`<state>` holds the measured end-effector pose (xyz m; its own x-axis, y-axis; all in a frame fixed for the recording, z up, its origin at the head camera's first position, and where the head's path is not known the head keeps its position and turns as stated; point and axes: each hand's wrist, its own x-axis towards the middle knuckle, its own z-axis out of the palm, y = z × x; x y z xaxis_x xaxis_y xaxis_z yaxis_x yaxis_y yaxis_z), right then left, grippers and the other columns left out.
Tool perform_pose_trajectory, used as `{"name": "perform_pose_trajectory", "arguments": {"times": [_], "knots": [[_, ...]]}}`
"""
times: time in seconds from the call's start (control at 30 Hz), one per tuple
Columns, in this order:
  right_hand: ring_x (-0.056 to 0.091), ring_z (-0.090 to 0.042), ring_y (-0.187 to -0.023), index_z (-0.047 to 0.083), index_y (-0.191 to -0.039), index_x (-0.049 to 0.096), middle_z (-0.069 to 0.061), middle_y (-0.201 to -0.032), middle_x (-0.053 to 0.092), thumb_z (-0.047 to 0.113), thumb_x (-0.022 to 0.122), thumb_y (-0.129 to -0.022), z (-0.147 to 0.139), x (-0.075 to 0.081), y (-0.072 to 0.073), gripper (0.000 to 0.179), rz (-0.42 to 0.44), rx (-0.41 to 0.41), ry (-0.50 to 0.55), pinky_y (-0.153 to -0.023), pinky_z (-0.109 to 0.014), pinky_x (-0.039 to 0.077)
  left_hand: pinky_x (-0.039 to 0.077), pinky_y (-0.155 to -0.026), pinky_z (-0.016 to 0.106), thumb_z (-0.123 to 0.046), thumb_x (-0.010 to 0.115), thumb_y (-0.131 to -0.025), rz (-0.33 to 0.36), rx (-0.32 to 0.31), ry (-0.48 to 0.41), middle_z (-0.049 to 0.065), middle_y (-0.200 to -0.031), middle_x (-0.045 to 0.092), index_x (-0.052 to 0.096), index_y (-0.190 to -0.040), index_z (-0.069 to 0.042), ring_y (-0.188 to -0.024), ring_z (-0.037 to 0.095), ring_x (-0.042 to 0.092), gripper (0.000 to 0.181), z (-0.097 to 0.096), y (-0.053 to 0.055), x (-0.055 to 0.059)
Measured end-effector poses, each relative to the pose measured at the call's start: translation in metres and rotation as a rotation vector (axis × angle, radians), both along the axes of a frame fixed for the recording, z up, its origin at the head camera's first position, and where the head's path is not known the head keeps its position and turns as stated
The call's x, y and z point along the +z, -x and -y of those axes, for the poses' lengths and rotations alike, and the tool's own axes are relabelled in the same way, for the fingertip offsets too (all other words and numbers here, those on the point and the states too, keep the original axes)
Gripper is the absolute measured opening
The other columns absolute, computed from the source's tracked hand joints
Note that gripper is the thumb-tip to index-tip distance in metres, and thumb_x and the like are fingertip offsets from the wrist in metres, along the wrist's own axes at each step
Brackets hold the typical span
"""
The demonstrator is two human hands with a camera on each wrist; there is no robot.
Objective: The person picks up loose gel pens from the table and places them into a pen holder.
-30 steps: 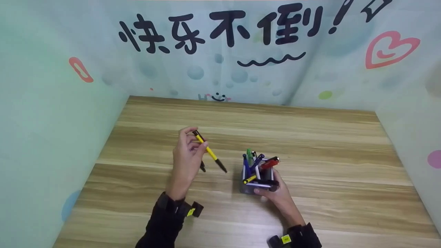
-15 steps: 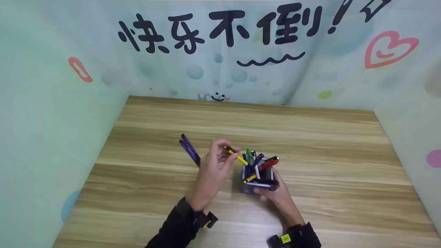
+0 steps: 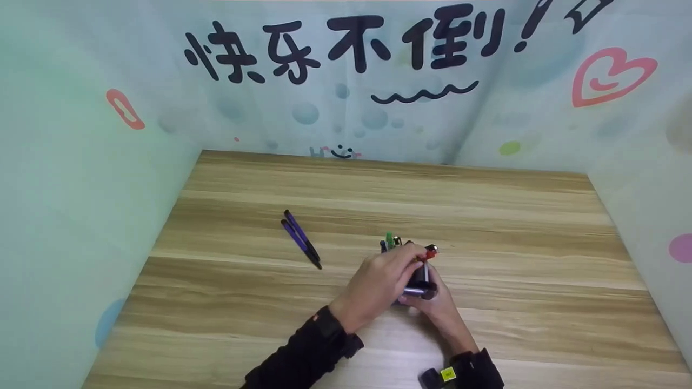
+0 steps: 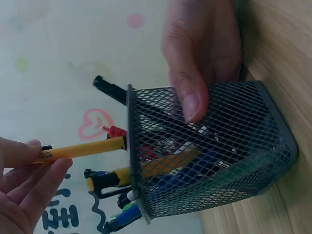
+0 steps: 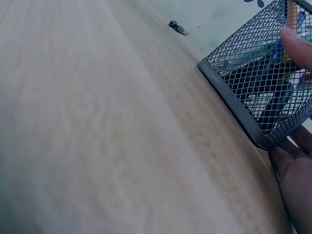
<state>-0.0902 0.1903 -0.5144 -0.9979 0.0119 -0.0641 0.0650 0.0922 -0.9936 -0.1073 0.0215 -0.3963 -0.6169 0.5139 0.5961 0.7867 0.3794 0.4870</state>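
My left hand (image 3: pixel 378 281) is over the mouth of a black mesh pen holder (image 4: pixel 243 131). Between thumb and fingers it pinches a yellow pen (image 4: pixel 83 148), whose dark lower end is right at the holder's rim in the left wrist view. My right hand (image 3: pixel 446 310) grips the holder from the right side, thumb (image 4: pixel 194 100) pressed on the mesh. Inside stand several pens: another yellow pen (image 4: pixel 105 180), a red pen (image 3: pixel 431 252), a green pen (image 3: pixel 389 239), a black pen (image 4: pixel 109 90) and blue ones. In the head view, my left hand hides most of the holder.
Two purple pens (image 3: pixel 301 237) with black ends lie side by side on the wooden table (image 3: pixel 216 324), left of the holder. A printed cloth backdrop (image 3: pixel 243 119) rises along the table's back and sides.
My left hand has carried the yellow pen rightward to the holder's mouth, uncovering the two purple pens on the table. My right hand and the holder have stayed in place.
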Motion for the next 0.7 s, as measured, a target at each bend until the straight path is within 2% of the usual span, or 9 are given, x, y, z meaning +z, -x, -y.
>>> {"name": "perform_pose_trajectory", "arguments": {"times": [0.1, 0.27, 0.37, 0.47, 0.57, 0.7], "knots": [[0.050, -0.012, -0.113, 0.008, -0.138, 0.038, -0.014, -0.132, 0.050, -0.002, 0.077, -0.066, 0.000, 0.000, 0.000, 0.082, -0.001, 0.003, 0.008, -0.098, -0.022, 0.038, 0.051, -0.086, 0.021, -0.008, 0.054, -0.092, -0.049, 0.002, 0.073, 0.007, -0.106, 0.068, 0.059, -0.110, -0.006, -0.098, 0.017, 0.066, 0.019, -0.004, 0.000, -0.002], [0.053, -0.012, -0.109, 0.007, -0.130, 0.044, -0.012, -0.124, 0.055, -0.003, 0.077, -0.066, 0.002, 0.001, 0.000, 0.073, 0.001, -0.002, 0.018, -0.096, -0.023, 0.040, 0.053, -0.076, 0.018, -0.011, 0.052, -0.093, -0.068, 0.018, 0.158, 0.006, -0.097, 0.069, 0.050, -0.113, -0.006, -0.088, 0.015, 0.067, 0.021, -0.009, 0.002, -0.006], [0.052, -0.015, -0.109, 0.007, -0.131, 0.044, -0.012, -0.123, 0.055, -0.001, 0.078, -0.066, 0.002, 0.001, -0.001, 0.073, 0.007, -0.012, -0.003, -0.094, -0.024, 0.041, 0.053, -0.080, 0.019, -0.007, 0.052, -0.092, -0.117, 0.037, 0.212, 0.006, -0.097, 0.068, 0.051, -0.111, -0.005, -0.091, 0.015, 0.066, 0.019, -0.010, 0.005, -0.008], [0.049, -0.017, -0.113, 0.008, -0.136, 0.040, -0.013, -0.129, 0.051, 0.001, 0.078, -0.068, 0.001, 0.002, -0.001, 0.078, 0.013, -0.009, -0.023, -0.096, -0.023, 0.039, 0.049, -0.089, 0.020, -0.003, 0.057, -0.087, -0.177, 0.052, 0.277, 0.005, -0.102, 0.067, 0.056, -0.109, -0.005, -0.098, 0.014, 0.063, 0.022, -0.010, 0.007, -0.010], [0.046, -0.019, -0.116, 0.008, -0.139, 0.037, -0.015, -0.133, 0.049, 0.001, 0.078, -0.068, 0.001, 0.003, -0.002, 0.082, 0.020, -0.007, -0.028, -0.098, -0.023, 0.037, 0.047, -0.094, 0.020, 0.000, 0.063, -0.080, -0.181, 0.043, 0.300, 0.005, -0.108, 0.067, 0.058, -0.110, -0.006, -0.102, 0.014, 0.060, 0.030, -0.009, 0.006, -0.012], [0.047, -0.016, -0.116, 0.008, -0.137, 0.040, -0.014, -0.133, 0.049, 0.000, 0.078, -0.066, 0.000, 0.003, -0.002, 0.082, 0.034, -0.022, -0.022, -0.099, -0.022, 0.036, 0.048, -0.091, 0.020, -0.003, 0.059, -0.086, -0.131, 0.031, 0.283, 0.005, -0.112, 0.066, 0.056, -0.117, -0.007, -0.104, 0.014, 0.062, 0.032, -0.011, 0.004, -0.012]]}}
